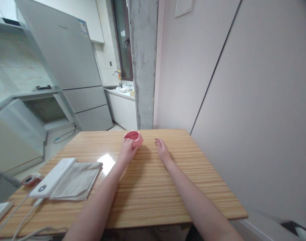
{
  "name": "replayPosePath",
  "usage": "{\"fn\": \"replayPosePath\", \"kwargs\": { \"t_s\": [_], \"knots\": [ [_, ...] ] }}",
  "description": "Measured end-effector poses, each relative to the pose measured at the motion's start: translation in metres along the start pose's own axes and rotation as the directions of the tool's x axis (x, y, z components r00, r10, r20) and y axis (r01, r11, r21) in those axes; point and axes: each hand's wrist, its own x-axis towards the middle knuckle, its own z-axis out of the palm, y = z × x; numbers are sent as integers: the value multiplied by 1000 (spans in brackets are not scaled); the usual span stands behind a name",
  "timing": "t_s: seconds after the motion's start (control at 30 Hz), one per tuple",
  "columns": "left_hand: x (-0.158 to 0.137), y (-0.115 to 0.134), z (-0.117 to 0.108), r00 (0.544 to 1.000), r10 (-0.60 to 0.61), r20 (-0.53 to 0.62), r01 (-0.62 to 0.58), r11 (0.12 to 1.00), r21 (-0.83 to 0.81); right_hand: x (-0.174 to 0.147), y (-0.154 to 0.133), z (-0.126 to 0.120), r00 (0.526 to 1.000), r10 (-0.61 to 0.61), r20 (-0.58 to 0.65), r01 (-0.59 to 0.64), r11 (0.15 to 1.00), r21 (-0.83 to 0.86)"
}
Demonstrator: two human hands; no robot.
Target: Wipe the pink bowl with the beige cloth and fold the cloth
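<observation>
A small pink bowl (138, 138) is tilted over the far half of the wooden table, its opening partly facing me. My left hand (128, 149) grips its near rim, thumb and fingers closed on the wall. The inside of the bowl shows only in part, and I cannot make out anything in it. To the right of the bowl, apart from it, my right hand (163, 150) rests on its side at the tabletop with fingers loosely stretched out. Its fingertips look dark and small, and no held thing is plain there.
On the table's (148, 194) left side lie a folded grey cloth (75, 180), a long white device (54, 177) with cables, and a roll of tape (29, 181). A fridge (60, 50), a concrete pillar (144, 63) and a wall panel (255, 100) stand beyond the edges.
</observation>
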Motion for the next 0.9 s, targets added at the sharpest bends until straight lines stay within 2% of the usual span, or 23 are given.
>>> {"fn": "replayPosePath", "kwargs": {
  "t_s": [0.07, 0.13, 0.27, 0.47, 0.63, 0.7, 0.83, 0.9],
  "knots": [
    [-1, 21, 11, 991, 127, 43, -122, 988, -91, -1, 0, 3, 998, 62, -18, -60, 993, 100],
    [-4, 33, 18, 971, 226, 78, -213, 966, -149, -2, 1, 6, 997, 72, 30, -75, 987, 143],
    [-12, 36, 26, 940, 321, 119, -291, 933, -213, -4, -2, 8, 988, 7, 152, -20, 996, 86],
    [-15, 33, 31, 933, 330, 144, -297, 931, -214, -6, -9, 5, 988, -25, 155, 40, 995, -92],
    [-16, 36, 33, 930, 326, 170, -293, 937, -192, -9, -18, 3, 987, 13, 163, 34, 959, -283],
    [-16, 39, 34, 930, 312, 191, -276, 941, -193, -10, -21, 3, 986, 26, 165, 27, 950, -311],
    [-14, 40, 23, 946, 250, 209, -195, 948, -250, -9, -21, 1, 982, 34, 185, 18, 962, -273],
    [-18, 29, 2, 982, 121, 148, -72, 952, -297, -8, -18, 0, 979, 25, 201, 24, 971, -236]
  ]
}}
